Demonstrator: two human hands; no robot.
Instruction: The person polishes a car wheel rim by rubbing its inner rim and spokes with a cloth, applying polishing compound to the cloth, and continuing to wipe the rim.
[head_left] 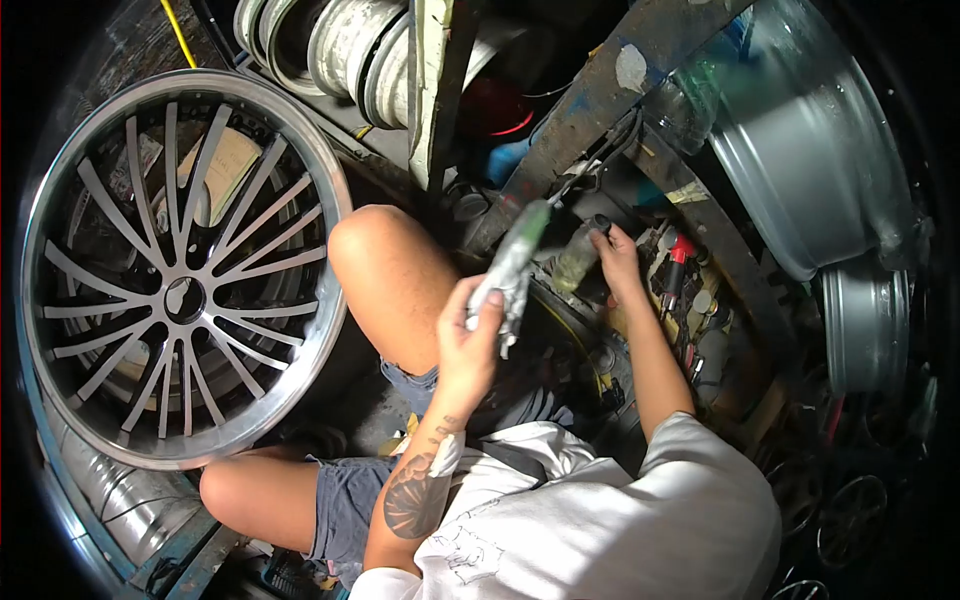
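My left hand is closed around a long tool with a green part, a whitish wrapped grip and a thin metal tip pointing up and right. To the right, my right hand has its fingers at the dark top of a small cloudy bottle, which is tilted and slightly blurred. Beside my left knee stands a large multi-spoke wheel rim with a polished lip. Neither hand touches the rim.
Silver wheel barrels stand at the upper right, and more rims are stacked at the top. A worn metal frame crosses above the hands. Near the right forearm lies a red and black tool among mixed small items.
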